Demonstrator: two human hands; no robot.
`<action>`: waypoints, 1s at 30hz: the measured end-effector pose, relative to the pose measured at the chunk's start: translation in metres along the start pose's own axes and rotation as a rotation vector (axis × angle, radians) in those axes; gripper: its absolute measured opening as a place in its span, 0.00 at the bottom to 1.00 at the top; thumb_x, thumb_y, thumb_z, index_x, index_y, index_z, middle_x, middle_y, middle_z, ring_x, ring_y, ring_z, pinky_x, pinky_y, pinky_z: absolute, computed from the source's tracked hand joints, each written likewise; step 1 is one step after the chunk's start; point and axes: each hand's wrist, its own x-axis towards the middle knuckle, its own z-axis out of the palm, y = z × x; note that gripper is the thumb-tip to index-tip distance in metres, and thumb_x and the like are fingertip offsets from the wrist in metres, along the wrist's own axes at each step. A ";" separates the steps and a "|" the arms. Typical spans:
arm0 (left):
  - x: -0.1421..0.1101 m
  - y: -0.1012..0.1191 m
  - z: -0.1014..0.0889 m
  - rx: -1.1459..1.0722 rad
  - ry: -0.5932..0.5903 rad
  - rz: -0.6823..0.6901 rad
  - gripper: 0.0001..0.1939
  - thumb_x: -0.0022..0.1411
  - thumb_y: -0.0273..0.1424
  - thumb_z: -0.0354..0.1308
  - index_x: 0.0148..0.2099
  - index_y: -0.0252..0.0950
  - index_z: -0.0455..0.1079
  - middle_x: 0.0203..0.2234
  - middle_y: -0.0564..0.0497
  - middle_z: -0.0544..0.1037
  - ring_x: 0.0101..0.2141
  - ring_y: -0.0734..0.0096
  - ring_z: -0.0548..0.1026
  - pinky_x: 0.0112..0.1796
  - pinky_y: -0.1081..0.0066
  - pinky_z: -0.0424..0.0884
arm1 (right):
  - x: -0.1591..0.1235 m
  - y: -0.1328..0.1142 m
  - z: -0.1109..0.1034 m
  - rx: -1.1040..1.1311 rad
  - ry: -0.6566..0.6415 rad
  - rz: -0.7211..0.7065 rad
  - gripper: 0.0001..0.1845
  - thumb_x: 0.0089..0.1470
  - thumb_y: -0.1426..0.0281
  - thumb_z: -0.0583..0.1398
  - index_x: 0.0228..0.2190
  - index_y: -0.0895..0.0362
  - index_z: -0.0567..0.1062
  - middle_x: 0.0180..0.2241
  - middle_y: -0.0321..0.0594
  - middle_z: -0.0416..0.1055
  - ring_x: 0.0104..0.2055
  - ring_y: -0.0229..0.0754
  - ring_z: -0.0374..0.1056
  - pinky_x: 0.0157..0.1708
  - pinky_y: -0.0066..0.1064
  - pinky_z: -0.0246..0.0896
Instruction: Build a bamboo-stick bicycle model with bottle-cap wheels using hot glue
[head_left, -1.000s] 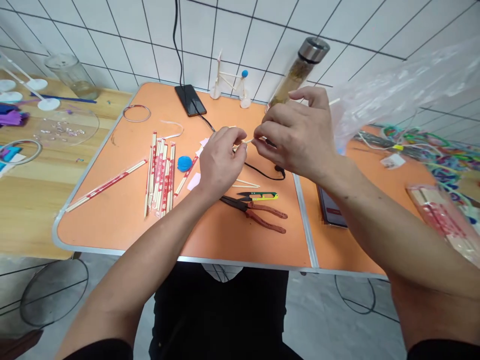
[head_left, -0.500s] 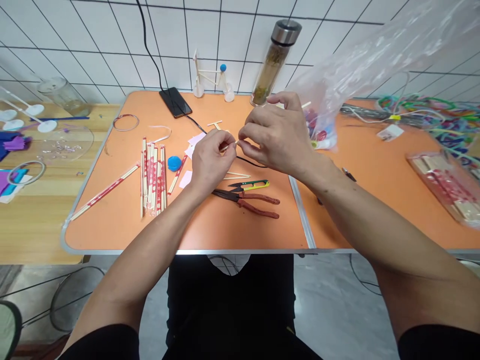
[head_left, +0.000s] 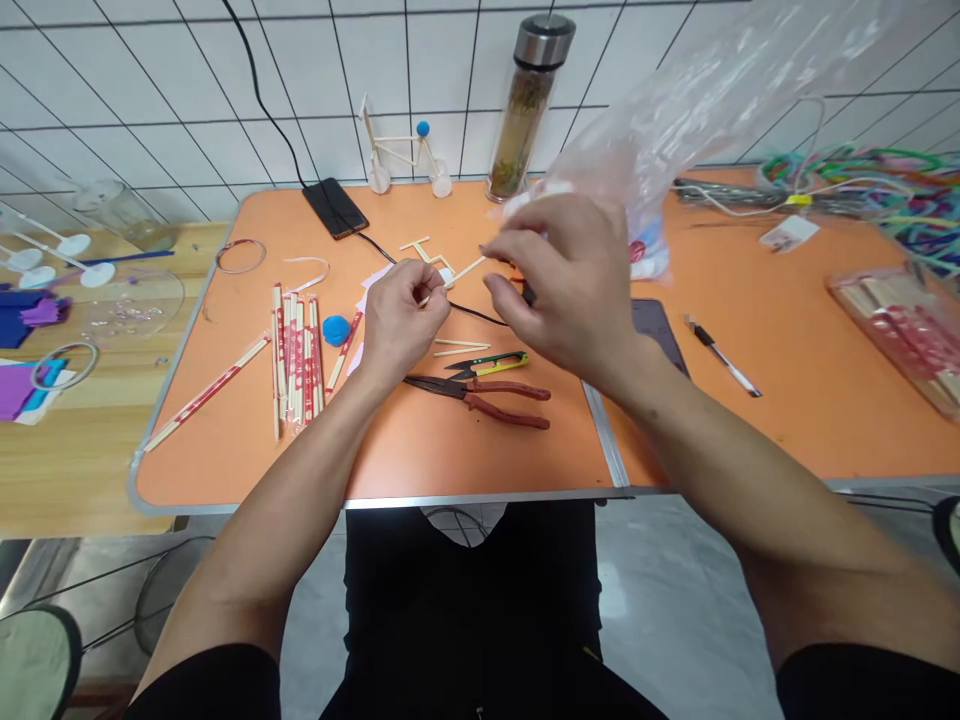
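Snips [head_left: 487,364] lie behind pliers [head_left: 480,398] on the table [head_left: 210,470], right of the bundled chopsticks [head_left: 296,360].

A pale stick [head_left: 469,268] above an orange table [head_left: 420,460], with red-handled pliers [head_left: 510,392], yellow-and-green snips [head_left: 502,364] and white, black-gridded wall tiles [head_left: 442,60].

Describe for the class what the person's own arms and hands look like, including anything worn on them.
Both forearms are bare, emerging from a black left sleeve and black right sleeve. The left hand and right hand wear no gloves, and no watch or ring can be seen.
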 end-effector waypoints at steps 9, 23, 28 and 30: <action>0.004 0.001 -0.003 -0.105 -0.027 -0.230 0.07 0.63 0.23 0.63 0.33 0.39 0.72 0.25 0.56 0.75 0.28 0.70 0.70 0.34 0.68 0.63 | -0.095 -0.046 -0.004 0.018 -0.506 -0.005 0.21 0.70 0.54 0.71 0.55 0.55 0.83 0.45 0.49 0.82 0.44 0.55 0.75 0.40 0.42 0.51; 0.017 -0.002 -0.010 -0.392 -0.007 -0.457 0.09 0.60 0.21 0.60 0.32 0.40 0.70 0.19 0.58 0.74 0.16 0.77 0.63 0.20 0.75 0.57 | -0.117 -0.047 0.021 -0.007 -0.379 -0.037 0.19 0.79 0.59 0.59 0.53 0.58 0.85 0.42 0.52 0.78 0.39 0.52 0.68 0.37 0.41 0.48; 0.019 -0.001 -0.011 -0.428 0.012 -0.479 0.08 0.57 0.21 0.61 0.31 0.40 0.71 0.19 0.58 0.72 0.17 0.79 0.61 0.20 0.76 0.55 | -0.123 -0.049 0.018 -0.059 -0.319 -0.088 0.20 0.80 0.58 0.58 0.52 0.57 0.85 0.38 0.48 0.77 0.37 0.51 0.66 0.37 0.42 0.47; 0.019 0.001 -0.012 -0.438 0.011 -0.491 0.08 0.56 0.21 0.61 0.31 0.39 0.70 0.19 0.58 0.72 0.17 0.79 0.60 0.21 0.76 0.54 | -0.122 -0.044 0.016 -0.010 -0.318 -0.093 0.20 0.79 0.54 0.60 0.53 0.56 0.85 0.39 0.47 0.79 0.39 0.51 0.68 0.37 0.42 0.49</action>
